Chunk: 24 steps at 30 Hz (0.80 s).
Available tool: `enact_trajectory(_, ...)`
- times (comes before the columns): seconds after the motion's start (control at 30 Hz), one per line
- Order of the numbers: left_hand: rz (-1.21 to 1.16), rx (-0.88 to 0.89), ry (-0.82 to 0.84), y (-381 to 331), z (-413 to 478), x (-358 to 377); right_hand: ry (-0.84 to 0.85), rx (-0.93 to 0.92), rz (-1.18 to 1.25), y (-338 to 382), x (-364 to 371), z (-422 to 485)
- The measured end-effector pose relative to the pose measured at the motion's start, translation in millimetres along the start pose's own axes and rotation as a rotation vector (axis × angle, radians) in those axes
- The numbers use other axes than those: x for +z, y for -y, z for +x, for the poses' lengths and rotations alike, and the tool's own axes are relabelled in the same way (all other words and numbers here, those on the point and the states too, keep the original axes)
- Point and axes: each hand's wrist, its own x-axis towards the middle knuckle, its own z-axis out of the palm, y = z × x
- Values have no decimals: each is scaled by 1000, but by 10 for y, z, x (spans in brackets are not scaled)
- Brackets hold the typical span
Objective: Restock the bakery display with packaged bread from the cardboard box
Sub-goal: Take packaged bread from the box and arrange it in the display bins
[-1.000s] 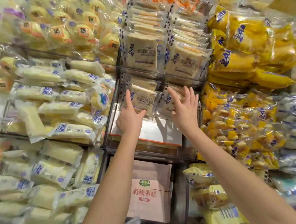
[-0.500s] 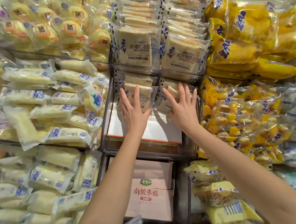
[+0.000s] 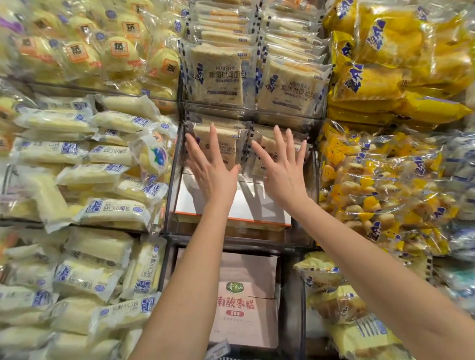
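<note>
Shelving packed with wrapped loaves and buns fills the view. At its centre sits a clear plastic display bin [image 3: 173, 198] with a white, orange-edged card [image 3: 257, 206] lying on its floor. Two clear-wrapped packets of sliced toast stand upright side by side at the bin's back. The left hand [image 3: 213, 169] lays straight, spread fingers flat on the left toast packet [image 3: 227, 145]. The right hand [image 3: 284, 172], likewise spread, lies against the right toast packet [image 3: 263, 136], though its palm may be just clear. Neither hand curls round anything. Below, a pale pink printed cardboard box [image 3: 247, 301] fills the lower compartment.
</note>
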Motion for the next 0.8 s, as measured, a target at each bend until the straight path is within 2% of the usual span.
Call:
enact_trajectory(0.2, -19, 123, -15, -67, -328, -338, 4, 229, 153, 224, -356, -358)
enact_trajectory(0.4, -42, 180, -13, -286, -750, -545, -126, 370, 311, 237, -733, -849)
enact_trajectory(0.63, -115, 284, 74, -684, -1501, -471, -215, 608, 591, -132, -1037, -1746)
enact_trajectory(0.8, -142, 406, 169, -1229, -2223, -219, -269, 787, 666, -722, -1175, -2637)
